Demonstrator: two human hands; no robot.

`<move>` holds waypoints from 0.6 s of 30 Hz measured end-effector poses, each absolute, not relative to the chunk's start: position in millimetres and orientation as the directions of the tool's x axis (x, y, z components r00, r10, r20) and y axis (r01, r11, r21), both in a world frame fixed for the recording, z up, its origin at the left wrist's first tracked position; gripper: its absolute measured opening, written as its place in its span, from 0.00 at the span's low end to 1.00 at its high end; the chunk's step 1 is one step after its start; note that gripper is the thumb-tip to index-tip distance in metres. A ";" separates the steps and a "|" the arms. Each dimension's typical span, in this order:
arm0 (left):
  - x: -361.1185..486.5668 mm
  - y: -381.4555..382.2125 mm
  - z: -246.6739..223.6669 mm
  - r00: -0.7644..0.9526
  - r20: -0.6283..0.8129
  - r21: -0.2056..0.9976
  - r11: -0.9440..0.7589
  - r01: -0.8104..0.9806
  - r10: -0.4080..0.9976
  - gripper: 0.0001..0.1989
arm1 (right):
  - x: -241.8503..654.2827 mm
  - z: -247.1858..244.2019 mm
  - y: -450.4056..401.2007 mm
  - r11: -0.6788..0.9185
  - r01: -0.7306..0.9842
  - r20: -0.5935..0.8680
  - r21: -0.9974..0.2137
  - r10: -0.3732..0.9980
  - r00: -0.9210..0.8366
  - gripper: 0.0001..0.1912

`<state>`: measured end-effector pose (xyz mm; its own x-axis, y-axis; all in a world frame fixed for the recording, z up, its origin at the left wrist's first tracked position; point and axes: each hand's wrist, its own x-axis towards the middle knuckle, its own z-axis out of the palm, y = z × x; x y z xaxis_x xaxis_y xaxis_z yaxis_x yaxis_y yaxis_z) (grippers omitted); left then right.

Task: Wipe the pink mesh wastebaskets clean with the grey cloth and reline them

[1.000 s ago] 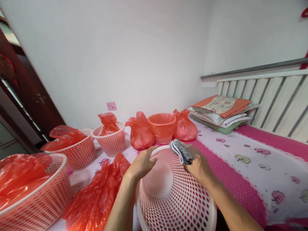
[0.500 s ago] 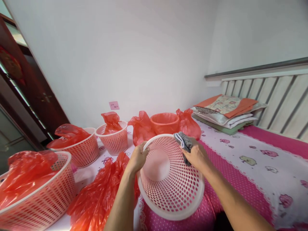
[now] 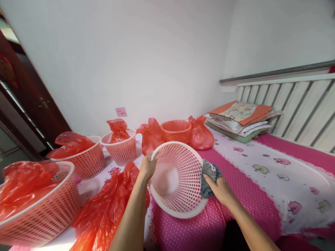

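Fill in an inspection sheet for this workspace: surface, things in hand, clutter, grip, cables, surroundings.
Surface: patterned bed cover, pink dotted and white printed areas.
Things in hand: pale pink perforated basket, tilted, mouth towards the camera; grey cloth item at its right side.
Clutter: crumpled red plastic; three pink baskets holding red bags; two knotted-looking red bags beside a red container; folded bedding.
Grip: left hand on the tilted basket's rim; right hand holding the cloth item.
Cables: nothing seen.
Surroundings: white wall with pink note; slatted panel; dark door.
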<state>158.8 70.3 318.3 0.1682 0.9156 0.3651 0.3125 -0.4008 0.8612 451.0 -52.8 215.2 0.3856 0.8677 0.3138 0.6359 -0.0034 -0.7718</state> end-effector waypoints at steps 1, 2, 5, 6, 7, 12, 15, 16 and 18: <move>158.0 71.4 316.7 0.163 0.362 0.869 -0.395 0.299 0.918 0.14 | 451.1 216.0 -58.9 -0.019 0.657 0.293 -0.754 0.885 0.362 0.21; 157.2 72.1 315.0 0.158 0.351 0.880 -0.383 0.279 0.923 0.13 | 451.6 218.2 -65.2 -0.046 0.684 0.263 -0.728 0.902 0.341 0.23; 155.7 70.6 310.9 0.184 0.293 0.933 -0.323 0.160 0.938 0.16 | 454.9 232.2 -82.9 -0.176 0.772 0.168 -0.610 0.924 0.344 0.26; 155.8 68.7 310.4 0.207 0.276 0.946 -0.303 0.111 0.939 0.18 | 455.6 238.7 -87.6 -0.199 0.785 0.178 -0.587 0.914 0.364 0.25; 156.1 66.6 310.4 0.224 0.266 0.955 -0.288 0.072 0.937 0.20 | 455.2 245.6 -91.5 -0.198 0.786 0.216 -0.586 0.896 0.387 0.23; 160.4 58.7 313.5 0.187 0.282 0.957 -0.291 0.017 0.941 0.25 | 429.7 273.7 -98.5 0.119 0.594 0.412 -0.795 0.826 0.385 0.18; 164.1 60.2 311.4 0.159 0.294 0.953 -0.303 0.031 0.942 0.26 | 396.7 281.9 -95.6 0.244 0.363 0.369 -0.899 0.870 0.328 0.24; 165.5 61.3 309.8 0.151 0.297 0.951 -0.306 0.039 0.943 0.25 | 384.2 283.5 -93.6 0.269 0.309 0.365 -0.912 0.876 0.314 0.24; 168.6 63.5 306.0 0.131 0.316 0.945 -0.324 0.043 0.940 0.24 | 357.6 285.3 -88.3 0.320 0.251 0.386 -0.913 0.878 0.282 0.24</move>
<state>168.6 63.5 306.0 0.1309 0.9397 0.3159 0.0430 -0.3237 0.9452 357.6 -88.3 285.3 0.2822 0.8784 0.3857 0.2515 0.3202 -0.9133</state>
